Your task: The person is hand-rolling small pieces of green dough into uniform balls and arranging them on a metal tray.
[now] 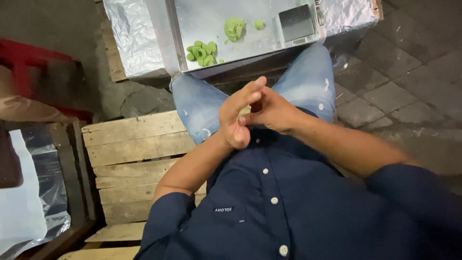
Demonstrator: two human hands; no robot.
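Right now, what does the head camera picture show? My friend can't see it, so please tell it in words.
A seated person presses the left hand and right hand together over their lap, palms closed on each other. Ahead, a metal tray holds a cluster of green dough pieces, a green dough lump and a small scale. A wooden pallet lies to the left.

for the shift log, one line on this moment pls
hands: left hand pressed to right hand over lap | tray: green dough pieces | held item: hidden

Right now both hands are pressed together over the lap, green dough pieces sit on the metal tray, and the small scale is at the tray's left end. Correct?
Not quite. The head view shows the scale at the tray's right end. The left hand and right hand do meet over the lap, and the green dough pieces lie on the tray.
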